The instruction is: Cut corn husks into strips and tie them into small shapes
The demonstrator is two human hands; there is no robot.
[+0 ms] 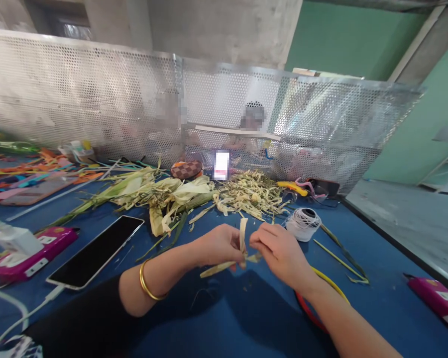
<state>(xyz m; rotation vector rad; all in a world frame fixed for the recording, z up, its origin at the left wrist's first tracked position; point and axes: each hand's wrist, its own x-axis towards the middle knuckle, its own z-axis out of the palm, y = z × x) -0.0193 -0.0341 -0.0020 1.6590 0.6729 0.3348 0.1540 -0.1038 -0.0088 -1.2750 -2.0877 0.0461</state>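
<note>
Both of my hands are over the middle of the blue table. My left hand [224, 244], below a gold bangle, pinches pale strips of corn husk [242, 232]; one strip stands upright and another sticks out to the left. Just to the right, my right hand [278, 248] is closed, its fingertips at a short end of the husk [254, 257]. Past my right hand stands a spool of white thread [303, 223]. Beyond both hands lies a heap of shredded husk pieces [250, 194], with larger dried corn husks [164, 194] to its left.
A black-screened phone [97, 251] on a cable and a magenta power strip [32, 251] lie at left; another power strip [436, 301] is at right. Yellow-handled scissors [293, 188] lie behind the spool. A perforated metal screen [134, 104] borders the table's back, with a person beyond.
</note>
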